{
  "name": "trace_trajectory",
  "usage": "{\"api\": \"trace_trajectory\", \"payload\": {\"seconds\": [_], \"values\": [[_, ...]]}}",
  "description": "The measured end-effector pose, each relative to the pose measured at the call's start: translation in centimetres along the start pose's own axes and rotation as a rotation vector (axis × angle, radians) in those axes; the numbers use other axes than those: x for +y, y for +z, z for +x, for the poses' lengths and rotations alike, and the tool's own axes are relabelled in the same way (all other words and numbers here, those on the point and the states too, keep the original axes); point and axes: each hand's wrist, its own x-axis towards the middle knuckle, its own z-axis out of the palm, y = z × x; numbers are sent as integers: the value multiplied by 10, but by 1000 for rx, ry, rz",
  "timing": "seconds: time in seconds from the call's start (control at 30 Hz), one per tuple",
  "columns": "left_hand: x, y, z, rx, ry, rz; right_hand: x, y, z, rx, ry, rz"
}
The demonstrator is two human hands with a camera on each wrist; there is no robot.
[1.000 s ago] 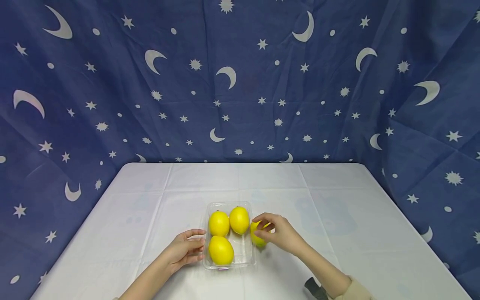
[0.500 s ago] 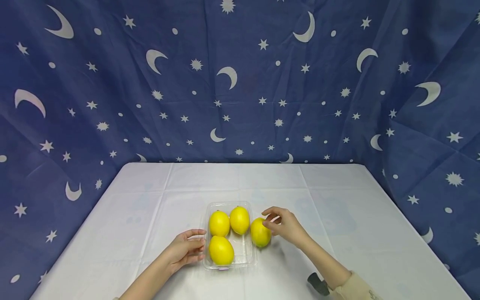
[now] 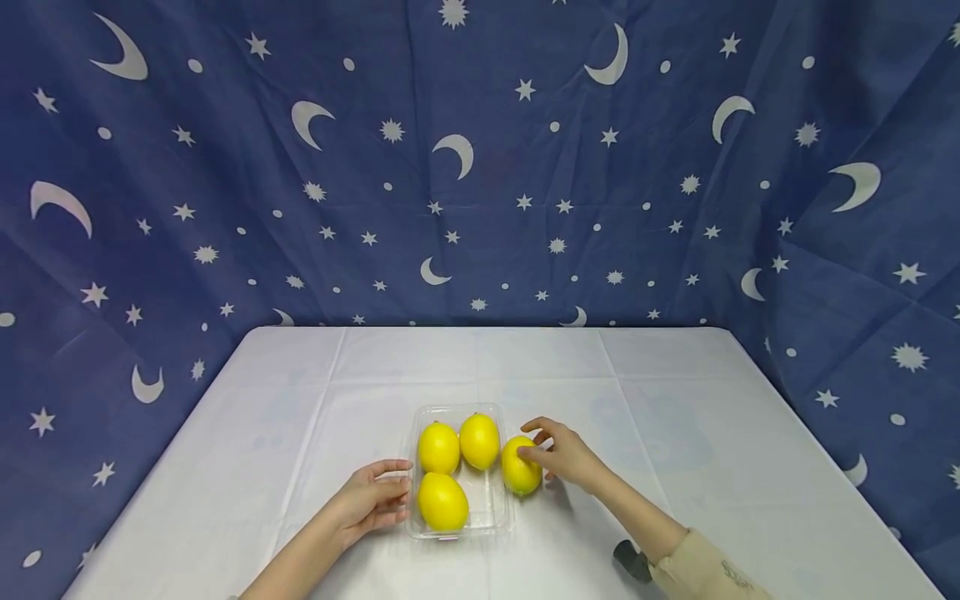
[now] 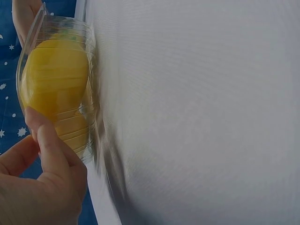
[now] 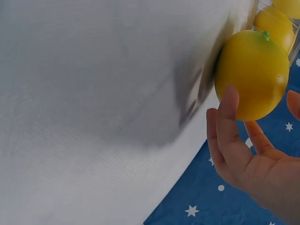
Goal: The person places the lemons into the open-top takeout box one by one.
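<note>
A clear plastic container (image 3: 491, 518) holds three lemons, two side by side at the back and one lemon (image 3: 442, 502) at the front left. Outside its right wall sits another lemon (image 3: 521, 477), green at the tip in the right wrist view. My left hand (image 3: 369, 500) rests its fingertips against the container's left side; the left wrist view has them right at the rim. Around the outer lemon, my right hand (image 3: 567, 457) has loosely bent, spread fingers. One fingertip (image 5: 229, 96) overlaps that lemon, while another digit stands apart to its right.
A white cloth covers the table (image 3: 315, 433). Behind and at both sides hangs a blue curtain (image 3: 495, 167) with moons and stars. Beside the right sleeve (image 3: 701, 571) a dark cylindrical object (image 3: 632, 562) shows near the front.
My right hand first drew back to the right, uncovering the outer lemon, then came slightly left and down over its right side. The left hand, container and lemons have stayed put.
</note>
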Motion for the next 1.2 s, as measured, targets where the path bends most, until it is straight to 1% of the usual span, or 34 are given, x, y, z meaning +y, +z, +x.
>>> {"api": "trace_trajectory", "payload": {"seconds": [0.13,0.37,0.5,0.63,0.87,1.2], "values": [[0,0,1,2,0,1,0,2,4,-27,31,6],[0,0,1,-4,-4,-9,0,3,6,-49,81,42],[1,0,1,-2,-1,-9,1,2,6,-67,78,75],[0,0,1,2,-4,-10,2,2,5,-65,73,107],[-2,-1,3,3,-4,-9,3,3,2,-42,94,89],[-1,0,1,-1,2,-15,3,1,-5,-57,48,120]]}}
